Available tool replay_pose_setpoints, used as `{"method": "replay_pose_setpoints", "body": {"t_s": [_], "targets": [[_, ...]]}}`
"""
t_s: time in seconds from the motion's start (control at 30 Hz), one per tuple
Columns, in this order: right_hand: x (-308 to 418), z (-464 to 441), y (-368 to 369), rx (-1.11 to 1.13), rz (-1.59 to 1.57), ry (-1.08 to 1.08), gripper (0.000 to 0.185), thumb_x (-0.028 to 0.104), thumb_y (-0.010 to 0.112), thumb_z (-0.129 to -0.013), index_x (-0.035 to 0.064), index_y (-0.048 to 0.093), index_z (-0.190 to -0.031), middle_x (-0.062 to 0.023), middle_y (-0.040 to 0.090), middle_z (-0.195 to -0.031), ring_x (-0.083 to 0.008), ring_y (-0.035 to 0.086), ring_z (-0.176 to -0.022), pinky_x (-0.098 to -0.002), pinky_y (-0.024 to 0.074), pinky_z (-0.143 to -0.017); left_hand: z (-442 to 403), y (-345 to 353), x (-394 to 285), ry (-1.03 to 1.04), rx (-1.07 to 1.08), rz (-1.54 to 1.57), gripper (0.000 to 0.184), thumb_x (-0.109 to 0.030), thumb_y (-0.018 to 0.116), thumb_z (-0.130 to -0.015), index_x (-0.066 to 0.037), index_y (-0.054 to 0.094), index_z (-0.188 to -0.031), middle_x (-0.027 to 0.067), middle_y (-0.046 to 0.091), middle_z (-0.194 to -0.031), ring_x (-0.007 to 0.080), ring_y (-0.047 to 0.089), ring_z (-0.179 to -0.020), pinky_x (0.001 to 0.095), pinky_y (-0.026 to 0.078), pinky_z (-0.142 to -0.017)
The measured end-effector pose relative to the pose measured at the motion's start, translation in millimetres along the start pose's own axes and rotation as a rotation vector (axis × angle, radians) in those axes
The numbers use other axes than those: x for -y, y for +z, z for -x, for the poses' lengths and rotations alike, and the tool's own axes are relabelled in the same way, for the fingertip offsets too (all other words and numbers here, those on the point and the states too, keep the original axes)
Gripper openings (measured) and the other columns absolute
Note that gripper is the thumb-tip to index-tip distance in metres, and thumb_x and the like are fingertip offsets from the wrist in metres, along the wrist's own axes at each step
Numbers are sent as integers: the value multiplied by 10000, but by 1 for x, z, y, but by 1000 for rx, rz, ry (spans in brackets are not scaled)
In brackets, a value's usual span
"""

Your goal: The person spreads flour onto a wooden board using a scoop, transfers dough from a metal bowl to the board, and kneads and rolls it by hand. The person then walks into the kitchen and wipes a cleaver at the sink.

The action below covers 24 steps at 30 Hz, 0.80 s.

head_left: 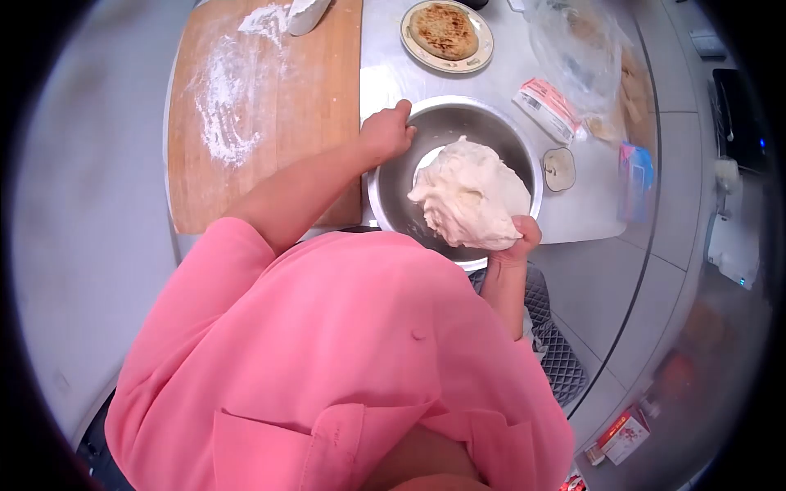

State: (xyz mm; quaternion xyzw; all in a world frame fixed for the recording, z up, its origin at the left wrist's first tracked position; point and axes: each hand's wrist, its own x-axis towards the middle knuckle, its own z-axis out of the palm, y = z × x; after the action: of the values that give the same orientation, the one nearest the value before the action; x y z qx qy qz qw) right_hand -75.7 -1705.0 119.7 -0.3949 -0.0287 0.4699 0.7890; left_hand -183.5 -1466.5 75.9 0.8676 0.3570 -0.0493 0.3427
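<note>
A large lump of pale dough (471, 196) fills much of a metal bowl (397, 192), its surface rough and folded. My right hand (526, 236) is closed on the dough's lower right edge, over the near side of the bowl. On the bowl's far left rim, my left hand (388, 133) grips the metal, with the thumb side upward. Part of the bowl's floor shows left of the dough; the rest of the inside is hidden beneath it.
Left of the bowl lies a wooden board (307, 106) dusted with flour (225, 114). Beyond the bowl is a plate (413, 53) with a browned flatbread (443, 30). To the right are a small dish (559, 169), a red-and-white packet (547, 109) and a clear plastic bag (577, 49).
</note>
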Motion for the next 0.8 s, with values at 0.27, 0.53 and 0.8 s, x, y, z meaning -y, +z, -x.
{"method": "replay_pose_setpoints", "body": {"t_s": [0.27, 0.53, 0.8], "targets": [[38, 8, 9, 152, -156, -104, 776, 247, 557, -601, -133, 402, -1259, -241, 517, -1227, -381, 516, -1126, -428, 416, -996, -3, 5, -7, -22, -142, 27, 278, -202, 571, -838, -10, 463, -1009, 230, 634, -861, 394, 622, -840, 483, 488, -753], [99, 6, 75, 138, 5, -530, 554, 287, 533, -721, -62, 487, -1149, -221, 571, -1113, -375, 586, -990, -474, 496, -876, -4, 4, -4, -55, -179, 32, 281, -198, 573, -836, -7, 480, -1021, 218, 643, -875, 382, 627, -849, 474, 494, -747], [112, -33, 97, 143, 692, -880, 503, 326, 475, -789, -57, 494, -1113, -213, 579, -1086, -361, 598, -955, -473, 510, -843, 15, 0, 21, -13, -211, 432, 497, -383, 516, -903, -45, 382, -1243, 252, 613, -1055, 381, 606, -979, 446, 465, -852]]}}
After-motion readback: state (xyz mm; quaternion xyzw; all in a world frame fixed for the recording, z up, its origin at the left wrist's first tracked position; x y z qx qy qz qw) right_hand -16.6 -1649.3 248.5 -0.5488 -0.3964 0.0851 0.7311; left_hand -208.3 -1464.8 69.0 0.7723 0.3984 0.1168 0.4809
